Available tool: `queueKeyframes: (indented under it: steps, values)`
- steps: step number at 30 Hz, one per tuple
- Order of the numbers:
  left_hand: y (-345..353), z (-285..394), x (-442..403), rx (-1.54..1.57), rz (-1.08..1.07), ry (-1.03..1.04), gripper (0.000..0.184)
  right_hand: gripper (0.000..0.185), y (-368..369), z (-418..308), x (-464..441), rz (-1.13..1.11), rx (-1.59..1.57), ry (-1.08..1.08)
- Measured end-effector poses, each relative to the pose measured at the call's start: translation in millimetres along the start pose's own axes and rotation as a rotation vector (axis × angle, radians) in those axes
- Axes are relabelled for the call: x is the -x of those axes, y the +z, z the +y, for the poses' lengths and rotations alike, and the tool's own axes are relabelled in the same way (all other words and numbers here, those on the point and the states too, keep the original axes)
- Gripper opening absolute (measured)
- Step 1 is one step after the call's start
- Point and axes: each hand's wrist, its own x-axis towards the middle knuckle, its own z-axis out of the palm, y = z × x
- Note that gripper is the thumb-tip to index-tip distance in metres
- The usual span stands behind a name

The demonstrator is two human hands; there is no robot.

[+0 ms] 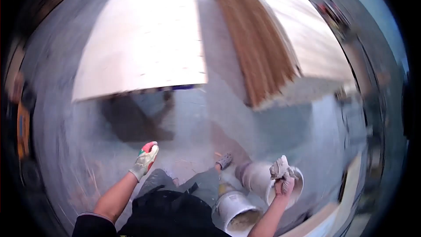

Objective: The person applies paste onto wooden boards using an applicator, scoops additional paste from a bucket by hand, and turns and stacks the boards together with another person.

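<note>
My left hand (146,160) wears a whitish glove with red and green parts. Its fingers are curled together, and what they hold, if anything, is too small to name. On the right, my right hand (285,184) grips a crumpled greyish-white cloth or glove (280,168). This hand is over a white bucket (299,193) that lies or leans on its side. Nearer my legs, a second white bucket (232,204) has pale material inside.
A large pale board (144,35) spans the upper left, raised above the grey floor (193,127). At the upper right is a tall stack of wood sheets (258,48). Long timber pieces (320,224) lie at the lower right.
</note>
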Motion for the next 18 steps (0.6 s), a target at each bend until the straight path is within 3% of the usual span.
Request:
queueKeyframes:
  steps: [1,3,4,5,8,9,12,15,18]
  values:
    - [-40,-29,-10,-0.182,0.177,0.204,0.029,0.036,64,16,-9,-0.093,0.026,-0.007]
    - [-102,-32,-11,-0.003,0.276,0.099,0.026,0.037,184,49,-24,-0.248,0.065,-0.027]
    - [-110,-50,-16,0.125,0.284,0.035,0.024,0.037,208,77,-30,-0.311,0.059,-0.051]
    - [-120,-79,-32,0.439,0.373,0.022,0.023,0.036,275,92,-38,-0.349,0.108,-0.026]
    - [-195,-137,-54,0.769,0.356,-0.082,0.024,0.033,410,162,-31,-0.489,0.146,0.023]
    - [-223,-117,-50,0.792,0.406,-0.151,0.026,0.032,453,186,-21,-0.531,0.188,0.023]
    - [-301,-136,-63,0.946,0.483,-0.101,0.028,0.031,559,261,18,-0.612,0.301,0.063]
    - [-384,-162,-128,0.889,0.587,-0.136,0.024,0.031,674,347,4,-0.660,0.401,0.055]
    - [-481,-237,-118,0.772,0.666,-0.218,0.016,0.032,753,437,25,-0.634,0.601,0.059]
